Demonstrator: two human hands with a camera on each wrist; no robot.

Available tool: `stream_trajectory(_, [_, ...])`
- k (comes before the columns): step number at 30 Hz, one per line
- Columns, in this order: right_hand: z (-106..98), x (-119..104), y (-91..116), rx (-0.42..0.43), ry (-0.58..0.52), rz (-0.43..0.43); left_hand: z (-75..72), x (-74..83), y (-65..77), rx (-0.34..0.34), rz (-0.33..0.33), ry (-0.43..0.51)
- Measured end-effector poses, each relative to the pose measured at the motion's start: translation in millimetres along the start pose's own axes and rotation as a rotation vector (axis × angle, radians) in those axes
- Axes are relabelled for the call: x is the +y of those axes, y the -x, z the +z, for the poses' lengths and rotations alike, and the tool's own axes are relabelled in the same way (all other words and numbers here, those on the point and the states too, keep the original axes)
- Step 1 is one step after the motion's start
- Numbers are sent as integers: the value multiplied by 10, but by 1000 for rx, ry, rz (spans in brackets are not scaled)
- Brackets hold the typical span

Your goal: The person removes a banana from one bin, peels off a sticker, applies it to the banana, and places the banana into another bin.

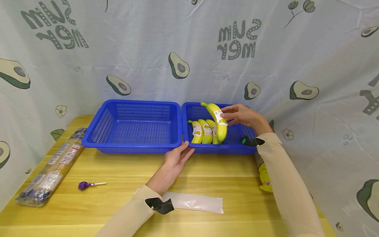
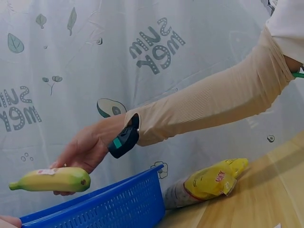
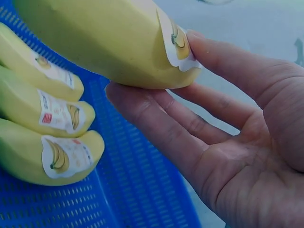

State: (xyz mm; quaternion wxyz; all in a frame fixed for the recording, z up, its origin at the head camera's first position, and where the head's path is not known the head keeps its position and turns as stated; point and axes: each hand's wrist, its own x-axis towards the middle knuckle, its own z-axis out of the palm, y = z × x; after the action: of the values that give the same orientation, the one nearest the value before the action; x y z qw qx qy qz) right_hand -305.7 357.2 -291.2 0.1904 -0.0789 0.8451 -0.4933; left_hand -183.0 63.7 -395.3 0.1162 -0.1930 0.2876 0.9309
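My right hand [image 1: 241, 115] pinches a yellow banana [image 1: 217, 121] with a white sticker between thumb and fingers. The banana is raised over the right blue basket [image 1: 237, 150], its stem pointing up and left in the head view. Below it, three more stickered bananas [image 1: 207, 133] lie side by side at the basket's left end; the right wrist view shows these bananas [image 3: 61, 111] apart from the held one. My left hand [image 1: 176, 158] touches the front rim where the two baskets meet, fingers fairly straight. In the left wrist view only a bit of it shows.
A second blue basket [image 1: 142, 131] with nothing in it stands at the left. Further left lies a long clear-wrapped package [image 1: 56, 168], with a purple lollipop [image 1: 84, 185] nearby. A white strip [image 1: 195, 202] lies in front; a yellow bag [image 2: 209, 183] lies beyond the right basket.
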Motion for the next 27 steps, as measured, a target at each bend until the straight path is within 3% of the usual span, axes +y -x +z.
stream_trajectory(17, [-227,372,-264,-62,6,125,13,5,-58,17,8,8])
stream_trajectory(22, [-225,448,-304,-120,3,156,9,20,-44,31,-1,4])
stream_trajectory(27, [-209,516,-324,-114,-43,208,11,20,-52,20,4,31])
